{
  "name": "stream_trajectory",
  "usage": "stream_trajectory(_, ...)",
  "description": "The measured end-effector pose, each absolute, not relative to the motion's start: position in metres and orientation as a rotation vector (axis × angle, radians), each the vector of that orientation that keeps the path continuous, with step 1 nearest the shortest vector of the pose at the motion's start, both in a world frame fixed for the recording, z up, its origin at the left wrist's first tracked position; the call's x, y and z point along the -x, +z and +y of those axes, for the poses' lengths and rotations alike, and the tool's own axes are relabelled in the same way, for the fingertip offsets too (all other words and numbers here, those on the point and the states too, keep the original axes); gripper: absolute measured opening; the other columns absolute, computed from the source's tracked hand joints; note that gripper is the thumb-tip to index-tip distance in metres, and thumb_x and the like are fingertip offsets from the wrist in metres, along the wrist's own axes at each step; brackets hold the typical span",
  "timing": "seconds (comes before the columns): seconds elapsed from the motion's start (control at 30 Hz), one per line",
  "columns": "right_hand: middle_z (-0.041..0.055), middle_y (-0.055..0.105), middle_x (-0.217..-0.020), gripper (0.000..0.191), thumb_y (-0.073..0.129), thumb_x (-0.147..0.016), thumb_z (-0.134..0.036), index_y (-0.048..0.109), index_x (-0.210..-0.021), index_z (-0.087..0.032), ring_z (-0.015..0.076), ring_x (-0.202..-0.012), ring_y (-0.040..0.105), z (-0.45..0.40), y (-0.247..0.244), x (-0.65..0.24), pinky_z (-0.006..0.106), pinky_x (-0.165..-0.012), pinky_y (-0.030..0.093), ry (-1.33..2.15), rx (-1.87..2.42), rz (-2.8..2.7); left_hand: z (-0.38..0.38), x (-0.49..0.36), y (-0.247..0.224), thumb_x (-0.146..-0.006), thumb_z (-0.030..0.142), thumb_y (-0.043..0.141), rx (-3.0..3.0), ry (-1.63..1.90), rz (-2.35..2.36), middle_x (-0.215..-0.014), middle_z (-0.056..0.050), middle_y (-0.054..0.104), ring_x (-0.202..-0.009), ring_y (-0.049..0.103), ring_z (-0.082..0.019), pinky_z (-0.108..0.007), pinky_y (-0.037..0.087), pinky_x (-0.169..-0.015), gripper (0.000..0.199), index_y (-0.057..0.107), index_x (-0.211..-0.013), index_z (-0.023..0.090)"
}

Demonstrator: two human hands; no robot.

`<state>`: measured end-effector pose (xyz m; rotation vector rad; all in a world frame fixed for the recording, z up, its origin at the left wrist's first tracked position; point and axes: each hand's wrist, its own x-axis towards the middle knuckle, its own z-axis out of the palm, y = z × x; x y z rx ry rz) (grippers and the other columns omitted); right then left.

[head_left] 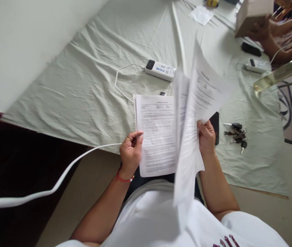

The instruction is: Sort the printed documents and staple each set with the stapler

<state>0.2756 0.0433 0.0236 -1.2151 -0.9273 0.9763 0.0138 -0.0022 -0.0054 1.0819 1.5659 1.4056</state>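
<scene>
Left hand [131, 151]: fingers pinched on the left edge of white printed paper sheets [157, 137], print too small to read.
Right hand [206, 139]: fingers pinched on turned-up, blurred pages.
Near edge: sheets reach past the green-clothed bench [89, 92].
White rectangular device [161, 71]: blue-marked label, unreadable; creased cloth stretches wide leftward.

Observe wrinkled pale green cloth [89, 92]. At 12 o'clock, see white device [161, 70], wired at dark end. At 1, note yellow object [212, 2]. At 2, record cardboard box [254, 17], black oblong [251, 49], second white device [257, 66]. At 3, find bunched keys [236, 126] near dark slab [216, 127], partly hidden. At 8, log curving white cable [59, 181].
</scene>
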Motion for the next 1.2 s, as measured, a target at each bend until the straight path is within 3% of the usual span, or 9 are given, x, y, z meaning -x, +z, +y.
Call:
stream_trajectory(0.17, 0.0007, 0.079, -0.1, 0.023, 0.081, -0.083, -0.04, 0.075, -0.102, -0.028, 0.0195, -0.096, 0.074, 0.045, 0.024, -0.273, 0.036, -0.09, 0.06, 0.933, 1.186, -0.857, -0.002, -0.011, -0.007, -0.09, 0.049, 0.071, -1.079, 1.383, 1.598, -0.086, -0.003, 0.076, -0.075, 0.07, -0.017, -0.028, 0.057, -0.073, 0.033, 0.077, -0.102, 0.019)
stream_trajectory(0.37, -0.0009, 0.077, -0.092, 0.03, 0.084, -0.079, -0.047, 0.074, -0.098, -0.027, 0.0162, -0.079, 0.069, 0.047, 0.018, -0.272, 0.03, -0.075, 0.058, 0.865, 1.299, -0.891, -0.005, -0.01, -0.005, -0.095, 0.06, 0.062, -1.095, 1.432, 1.586, -0.096, -0.006, 0.078, -0.093, 0.072, -0.02, -0.031, 0.058, -0.086, 0.043, 0.077, -0.102, 0.019)
stream_trajectory(0.6, -0.0021, 0.075, -0.09, 0.026, 0.082, -0.082, -0.045, 0.072, -0.098, -0.027, 0.0146, -0.077, 0.068, 0.048, 0.013, -0.272, 0.028, -0.073, 0.056, 0.84, 1.288, -0.896, -0.003, -0.008, -0.013, -0.089, 0.053, 0.072, -1.133, 1.383, 1.54, -0.096, -0.005, 0.076, -0.087, 0.07, -0.019, -0.029, 0.057, -0.08, 0.036, 0.076, -0.098, 0.019)
stream_trajectory(0.77, -0.0024, 0.076, -0.089, 0.027, 0.083, -0.081, -0.045, 0.073, -0.096, -0.026, 0.0135, -0.074, 0.067, 0.048, 0.012, -0.273, 0.027, -0.071, 0.055, 0.869, 1.304, -0.882, -0.001, -0.009, -0.011, -0.089, 0.054, 0.071, -1.119, 1.358, 1.579, -0.084, -0.003, 0.073, -0.073, 0.067, -0.016, -0.027, 0.055, -0.069, 0.036, 0.072, -0.098, 0.019)
stream_trajectory(1.2, -0.0025, 0.074, -0.086, 0.026, 0.081, -0.083, -0.045, 0.071, -0.093, -0.024, 0.0129, -0.074, 0.064, 0.049, 0.013, -0.282, 0.027, -0.075, 0.054, 0.71, 1.335, -0.939, 0.0, -0.011, -0.004, -0.088, 0.062, 0.07, -1.136, 1.38, 1.651, -0.079, -0.002, 0.07, -0.07, 0.065, -0.015, -0.027, 0.054, -0.067, 0.043, 0.068, -0.092, 0.019)
